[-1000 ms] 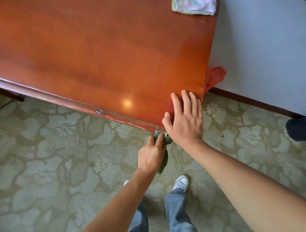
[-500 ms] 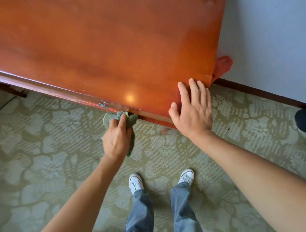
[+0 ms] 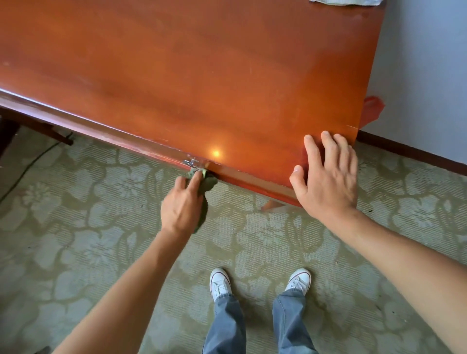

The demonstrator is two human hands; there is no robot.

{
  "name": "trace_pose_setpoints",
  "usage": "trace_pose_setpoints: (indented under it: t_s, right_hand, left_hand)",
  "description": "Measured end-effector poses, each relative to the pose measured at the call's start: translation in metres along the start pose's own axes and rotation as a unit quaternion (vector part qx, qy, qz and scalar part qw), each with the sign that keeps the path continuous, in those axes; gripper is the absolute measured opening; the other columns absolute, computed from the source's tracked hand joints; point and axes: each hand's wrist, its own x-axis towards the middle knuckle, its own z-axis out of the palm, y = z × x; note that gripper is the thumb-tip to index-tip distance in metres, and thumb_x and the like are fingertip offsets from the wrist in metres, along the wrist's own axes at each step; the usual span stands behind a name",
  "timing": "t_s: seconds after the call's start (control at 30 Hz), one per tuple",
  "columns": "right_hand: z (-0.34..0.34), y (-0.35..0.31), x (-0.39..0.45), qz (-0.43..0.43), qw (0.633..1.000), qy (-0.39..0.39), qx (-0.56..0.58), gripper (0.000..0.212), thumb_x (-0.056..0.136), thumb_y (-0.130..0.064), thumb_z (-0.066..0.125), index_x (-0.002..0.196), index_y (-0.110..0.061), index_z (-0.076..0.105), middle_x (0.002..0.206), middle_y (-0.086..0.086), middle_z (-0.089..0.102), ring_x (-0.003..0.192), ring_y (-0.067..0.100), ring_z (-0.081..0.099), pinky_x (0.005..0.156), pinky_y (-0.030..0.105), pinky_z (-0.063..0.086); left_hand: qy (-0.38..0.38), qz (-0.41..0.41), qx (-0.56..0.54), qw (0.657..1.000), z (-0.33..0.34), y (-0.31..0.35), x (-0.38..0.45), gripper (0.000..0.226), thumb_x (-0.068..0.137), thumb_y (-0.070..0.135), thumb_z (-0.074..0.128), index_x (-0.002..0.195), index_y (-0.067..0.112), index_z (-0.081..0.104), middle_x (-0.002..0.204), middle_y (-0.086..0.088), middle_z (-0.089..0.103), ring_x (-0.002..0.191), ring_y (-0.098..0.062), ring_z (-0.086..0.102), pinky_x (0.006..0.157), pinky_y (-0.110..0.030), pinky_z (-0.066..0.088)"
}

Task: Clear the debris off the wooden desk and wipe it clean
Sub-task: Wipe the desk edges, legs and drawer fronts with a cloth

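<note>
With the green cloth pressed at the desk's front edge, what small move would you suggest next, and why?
Probably slide the left hand with the green cloth further left along the desk's front edge; that stretch lies beyond the cloth, and the right hand rests flat near the corner, bracing.

The wooden desk (image 3: 202, 75) has a smooth, glossy, reddish-brown varnished top that reflects a bright light spot near its front edge, where a small shiny metal fitting (image 3: 191, 162) is fixed. The cloth (image 3: 208, 183) pressed against that front edge is a soft, matt, dark green fabric, crumpled into folds, and a pale cloth (image 3: 343, 2) lies at the far right corner. The carpet (image 3: 75, 202) is matt, ribbed textile with a woven floral pattern.
</note>
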Motion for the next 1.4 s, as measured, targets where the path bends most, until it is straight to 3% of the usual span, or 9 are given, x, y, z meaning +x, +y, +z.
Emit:
trace_pose_setpoints:
  t_s: [0.13,0.37,0.47,0.63,0.8,1.03,1.13,1.27,1.4]
  right_hand:
    - [-0.018,-0.036,0.034,-0.011,1.000,-0.023,0.018,0.056,0.089,-0.051,0.041,0.122,-0.006,0.055,0.139,0.020,0.048,0.135,0.040,0.040,0.111,0.058,0.034]
    - [0.002,-0.165,0.097,-0.123,0.987,-0.086,0.056,0.064,0.102,-0.053,0.025,0.164,-0.040,0.016,0.175,0.000,0.003,0.160,0.035,0.000,0.124,0.065,0.000]
    - [0.005,-0.167,0.095,-0.105,0.991,-0.069,0.053,0.064,0.100,-0.053,0.024,0.163,-0.042,0.018,0.174,-0.001,0.008,0.160,0.035,0.004,0.125,0.065,0.002]
    - [-0.001,-0.167,0.095,-0.093,0.992,-0.049,0.070,0.063,0.097,-0.052,0.035,0.159,-0.041,0.032,0.172,-0.001,0.021,0.158,0.033,0.014,0.125,0.063,0.008]
    - [-0.003,-0.168,0.093,-0.094,0.992,-0.041,0.070,0.062,0.097,-0.051,0.037,0.159,-0.039,0.035,0.170,-0.001,0.026,0.157,0.032,0.017,0.126,0.062,0.012]
    - [0.000,-0.169,0.094,-0.095,0.993,-0.031,0.063,0.063,0.097,-0.050,0.038,0.159,-0.038,0.034,0.169,0.000,0.027,0.157,0.031,0.017,0.126,0.062,0.012]
    - [0.000,-0.169,0.094,-0.093,0.993,-0.038,0.055,0.063,0.098,-0.050,0.038,0.159,-0.038,0.031,0.170,0.001,0.025,0.157,0.031,0.016,0.126,0.062,0.012]
    - [-0.002,-0.170,0.094,-0.094,0.993,-0.041,0.055,0.063,0.098,-0.050,0.036,0.159,-0.038,0.031,0.170,0.001,0.024,0.158,0.032,0.015,0.126,0.062,0.011]
    - [-0.002,-0.171,0.094,-0.091,0.993,-0.040,0.058,0.064,0.097,-0.050,0.037,0.159,-0.038,0.032,0.171,0.001,0.025,0.158,0.032,0.015,0.126,0.061,0.011]
  left_hand:
    - [-0.029,0.023,0.013,0.999,0.005,0.013,-0.004,0.060,0.100,0.022,0.059,0.156,0.018,0.038,0.116,-0.017,0.055,0.085,-0.039,0.066,0.064,-0.045,0.051]
    - [-0.061,0.027,0.024,0.997,-0.004,-0.009,-0.006,0.060,0.108,0.029,0.047,0.161,0.032,0.020,0.114,-0.007,0.046,0.091,-0.032,0.060,0.068,-0.039,0.044]
    - [-0.027,-0.038,0.004,0.999,-0.019,-0.053,0.015,0.061,0.106,0.025,0.050,0.160,0.035,0.023,0.107,-0.007,0.043,0.082,-0.031,0.056,0.065,-0.038,0.041]
    - [-0.061,-0.006,0.010,0.998,-0.019,-0.054,0.016,0.070,0.104,0.019,0.050,0.163,0.032,0.015,0.110,-0.010,0.048,0.074,-0.024,0.047,0.060,-0.040,0.046]
    - [-0.091,0.045,0.042,0.994,-0.019,-0.062,0.014,0.079,0.106,0.016,0.048,0.165,0.031,-0.001,0.118,-0.011,0.045,0.091,-0.029,0.055,0.065,-0.039,0.042]
    - [-0.062,-0.047,0.027,0.997,-0.041,-0.116,0.041,0.079,0.102,0.024,0.055,0.165,0.035,0.008,0.117,-0.011,0.045,0.088,-0.032,0.058,0.063,-0.040,0.042]
    - [-0.070,-0.010,0.010,0.997,-0.036,-0.099,0.033,0.079,0.103,0.015,0.051,0.164,0.034,0.006,0.116,-0.010,0.047,0.076,-0.023,0.049,0.060,-0.038,0.042]
    - [-0.097,0.069,0.063,0.991,-0.036,-0.104,0.032,0.083,0.105,0.012,0.050,0.164,0.037,-0.003,0.118,-0.010,0.046,0.086,-0.023,0.049,0.065,-0.039,0.048]
    - [-0.064,-0.106,-0.019,0.992,-0.058,-0.143,0.049,0.076,0.102,0.021,0.052,0.163,0.039,0.010,0.115,-0.010,0.048,0.080,-0.027,0.052,0.065,-0.039,0.046]
